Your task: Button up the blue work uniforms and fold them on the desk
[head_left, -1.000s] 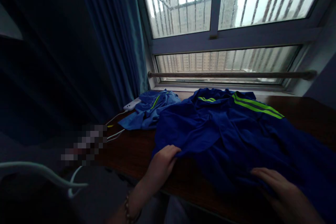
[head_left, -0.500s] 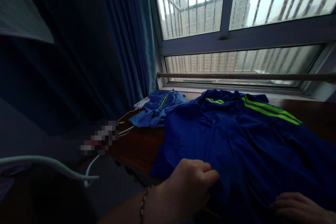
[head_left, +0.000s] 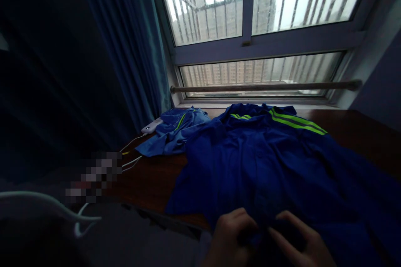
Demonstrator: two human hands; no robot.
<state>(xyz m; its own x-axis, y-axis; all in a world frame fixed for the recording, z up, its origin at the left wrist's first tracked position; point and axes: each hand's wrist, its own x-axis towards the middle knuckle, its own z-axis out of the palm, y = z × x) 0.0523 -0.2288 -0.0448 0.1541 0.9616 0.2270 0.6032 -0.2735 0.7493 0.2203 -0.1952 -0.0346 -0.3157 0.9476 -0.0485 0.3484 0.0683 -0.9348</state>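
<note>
A dark blue jacket (head_left: 238, 167) with yellow-green stripes at the shoulder lies spread on the brown wooden table (head_left: 150, 175), its collar toward the window. At its near edge my left hand (head_left: 233, 235) is closed, with curled fingers pinching the cloth. Close by on the right, my right hand (head_left: 302, 240) also grips the front of the jacket, thumb and fingers bent around a dark fold. Shadow hides the exact bit of cloth between the two hands.
A lighter blue garment (head_left: 175, 133) with a green stripe lies at the back left, beside a white device (head_left: 152, 126) with a cable. White cords (head_left: 46, 198) run at the left. Behind the table are a blue curtain (head_left: 125, 50) and a barred window with a rail (head_left: 257, 87).
My left hand has moved down toward the near edge. My right hand has come in from the right and now holds the jacket close to the left. The view has turned right.
</note>
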